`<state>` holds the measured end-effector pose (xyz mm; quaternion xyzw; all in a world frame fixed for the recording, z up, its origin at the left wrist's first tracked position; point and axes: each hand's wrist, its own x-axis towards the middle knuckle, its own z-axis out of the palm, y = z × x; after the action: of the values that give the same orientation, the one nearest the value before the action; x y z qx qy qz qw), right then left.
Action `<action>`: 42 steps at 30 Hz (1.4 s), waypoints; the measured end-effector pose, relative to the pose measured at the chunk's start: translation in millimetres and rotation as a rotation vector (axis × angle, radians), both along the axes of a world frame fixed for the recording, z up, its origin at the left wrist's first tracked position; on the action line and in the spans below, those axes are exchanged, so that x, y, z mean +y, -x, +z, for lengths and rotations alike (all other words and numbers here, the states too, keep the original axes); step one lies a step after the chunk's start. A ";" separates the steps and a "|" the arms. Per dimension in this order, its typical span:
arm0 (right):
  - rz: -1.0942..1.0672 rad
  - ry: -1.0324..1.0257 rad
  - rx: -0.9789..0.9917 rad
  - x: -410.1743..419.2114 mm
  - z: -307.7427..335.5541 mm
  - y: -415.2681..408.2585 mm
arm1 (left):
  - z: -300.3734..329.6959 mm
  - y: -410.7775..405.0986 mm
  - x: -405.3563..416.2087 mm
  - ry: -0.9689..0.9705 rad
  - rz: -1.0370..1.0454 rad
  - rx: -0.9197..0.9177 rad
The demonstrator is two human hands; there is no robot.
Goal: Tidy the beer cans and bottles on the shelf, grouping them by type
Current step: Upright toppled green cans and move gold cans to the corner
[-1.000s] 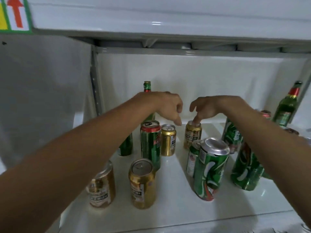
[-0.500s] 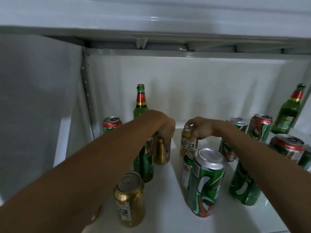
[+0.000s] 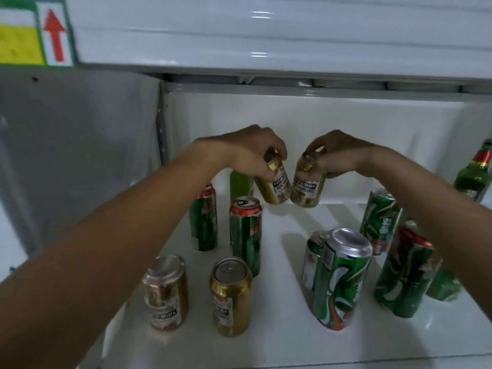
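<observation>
1. From my head camera: I'm facing a white metal shelf [image 3: 279, 339] with a white back panel, a grey wall to its left, and the glossy edge of the shelf above, where a sticker with a red arrow [image 3: 54, 34] sits at the top left.
2. My left hand [image 3: 247, 153] grips a small gold can [image 3: 274, 179] by its top; my right hand [image 3: 335, 153] pinches a second gold can [image 3: 307, 182] the same way. Both cans are lifted off the shelf, tilted, almost touching at the back centre.
3. I judge the step in hand to be gathering the gold cans. Two more gold cans [image 3: 231, 296] stand at the front left, so my next move should set these two upright beside them without knocking the tall green can with a red rim [image 3: 246, 235].
4. Green-and-white swirl cans [image 3: 340, 278] cluster at the right; one green bottle [image 3: 476, 171] stands far right, another bottle [image 3: 241, 182] behind my left wrist.
</observation>
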<state>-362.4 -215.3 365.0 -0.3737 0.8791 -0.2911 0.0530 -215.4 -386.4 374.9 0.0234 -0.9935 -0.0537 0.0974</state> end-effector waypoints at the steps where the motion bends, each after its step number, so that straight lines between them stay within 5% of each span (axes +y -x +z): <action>1: 0.021 0.007 0.013 1.4 8.5 -13.0 | 6.5 -14.2 -1.5 0.000 0.019 0.014; 12: 0.107 -0.086 0.312 -24.4 46.0 -135.2 | 17.6 -118.2 -17.2 0.080 0.132 0.132; 18: 0.147 -0.235 0.406 -24.9 28.7 -147.6 | -6.8 -136.2 -31.5 0.086 0.168 -0.004; 42: 0.328 -0.474 0.225 -31.2 -84.5 -127.7 | -100.6 -113.9 -45.7 -0.098 0.231 -0.395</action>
<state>-234.7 -246.5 280.6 -0.5179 0.8507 -0.0223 0.0873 -101.4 -432.1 274.3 0.1516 -0.9802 -0.0847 -0.0949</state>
